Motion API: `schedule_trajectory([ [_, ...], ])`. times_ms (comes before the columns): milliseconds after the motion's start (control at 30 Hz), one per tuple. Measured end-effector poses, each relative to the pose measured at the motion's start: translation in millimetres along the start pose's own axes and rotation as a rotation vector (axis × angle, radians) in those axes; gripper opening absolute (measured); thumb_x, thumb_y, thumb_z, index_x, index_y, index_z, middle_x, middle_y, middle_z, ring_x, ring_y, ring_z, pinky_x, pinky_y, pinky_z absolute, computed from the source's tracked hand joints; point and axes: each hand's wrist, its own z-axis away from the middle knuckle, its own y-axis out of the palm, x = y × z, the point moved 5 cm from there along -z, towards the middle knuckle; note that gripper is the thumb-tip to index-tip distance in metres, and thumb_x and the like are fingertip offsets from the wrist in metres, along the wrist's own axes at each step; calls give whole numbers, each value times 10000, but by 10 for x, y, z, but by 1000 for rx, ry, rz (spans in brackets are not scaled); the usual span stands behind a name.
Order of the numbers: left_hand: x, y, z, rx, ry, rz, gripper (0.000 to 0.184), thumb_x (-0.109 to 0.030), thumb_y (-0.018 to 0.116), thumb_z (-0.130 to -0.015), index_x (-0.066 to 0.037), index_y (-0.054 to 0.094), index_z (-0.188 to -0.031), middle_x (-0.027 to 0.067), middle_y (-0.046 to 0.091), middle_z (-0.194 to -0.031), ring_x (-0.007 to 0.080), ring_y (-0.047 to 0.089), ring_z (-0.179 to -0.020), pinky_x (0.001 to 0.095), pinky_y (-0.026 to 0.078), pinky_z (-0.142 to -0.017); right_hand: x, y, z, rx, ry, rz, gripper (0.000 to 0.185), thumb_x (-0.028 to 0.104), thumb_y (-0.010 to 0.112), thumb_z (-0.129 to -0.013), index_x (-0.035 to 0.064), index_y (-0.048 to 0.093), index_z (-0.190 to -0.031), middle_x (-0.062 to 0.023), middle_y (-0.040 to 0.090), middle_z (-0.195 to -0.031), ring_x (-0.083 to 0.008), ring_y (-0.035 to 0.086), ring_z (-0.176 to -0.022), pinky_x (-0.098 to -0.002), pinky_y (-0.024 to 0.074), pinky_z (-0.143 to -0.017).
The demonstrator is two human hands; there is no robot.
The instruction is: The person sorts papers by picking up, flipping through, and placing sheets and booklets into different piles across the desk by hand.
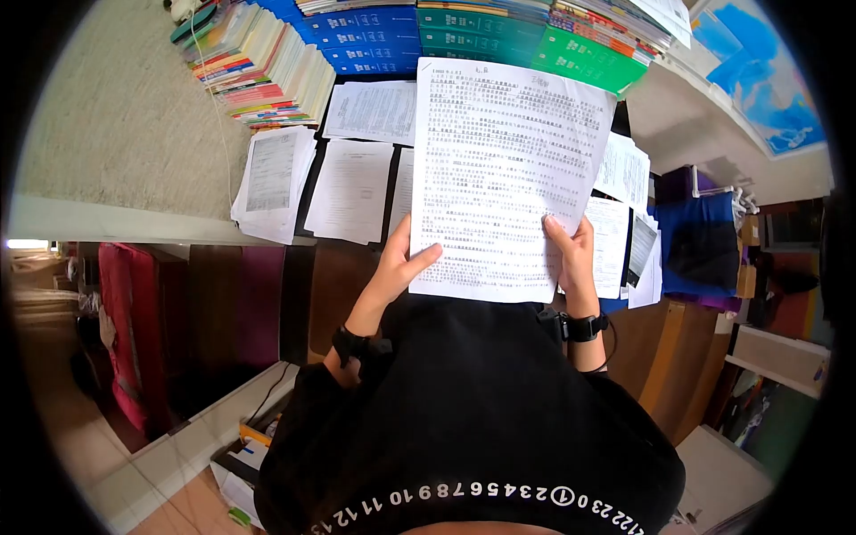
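A printed white sheet (504, 169), dense with text and some underlined lines, is held up in front of the body. My left hand (401, 267) grips its lower left edge, thumb on the front and the other fingers behind. At the lower right edge, my right hand (572, 254) pinches the same sheet, its thumb on the print. Whether it is one sheet or several is unclear. Behind it, more printed papers (349, 190) lie in stacks on a dark surface, partly hidden by the held sheet.
Piled books and booklets (267, 71) stand at the back left. Blue file boxes (366, 45) and green ones (580, 58) line the back. Further papers (267, 178) lie at left, others (608, 236) at right. A blue bag-like item (695, 250) is at far right.
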Motion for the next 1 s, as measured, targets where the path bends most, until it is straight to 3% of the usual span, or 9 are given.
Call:
schedule_trajectory([
  [167, 6, 89, -88, -24, 15, -6, 353, -53, 540, -882, 34, 446, -1210, 86, 568, -1111, 118, 527, -1013, 270, 418, -873, -32, -69, 34, -46, 30, -93, 303, 84, 621, -847, -51, 527, -1101, -131, 616, -1038, -159, 590, -920, -278, 468, -822],
  [467, 30, 159, -151, 0, 2, -54, 358, -48, 542, -880, 27, 443, -1215, 86, 569, -1108, 120, 534, -1003, 268, 427, -857, -105, -183, 45, -57, 32, -147, 306, 84, 613, -853, -52, 522, -1112, -145, 616, -1053, -160, 603, -907, -270, 478, -807],
  [833, 138, 160, -260, 22, -180, 8, 311, -71, 593, -858, 36, 505, -1136, 122, 606, -1062, 152, 596, -936, 287, 481, -800, -124, -184, 78, -53, 49, -207, 308, 83, 607, -862, -54, 514, -1122, -148, 616, -1048, -156, 604, -914, -262, 488, -785],
  [933, 314, 186, -301, 3, -275, 26, 322, -86, 585, -870, 56, 494, -1144, 140, 602, -1069, 168, 598, -944, 297, 484, -809, -233, -223, 42, -70, 30, -126, 390, 114, 592, -876, -48, 456, -1204, -155, 601, -1081, -171, 604, -922, -265, 485, -795],
  [1000, 521, 156, -298, -23, -317, 22, 330, -93, 571, -881, 67, 482, -1156, 151, 596, -1079, 182, 596, -953, 299, 484, -816, -334, -282, 38, -162, 16, 86, 453, 143, 578, -887, -36, 398, -1262, -164, 583, -1114, -187, 601, -941, -267, 480, -811],
])
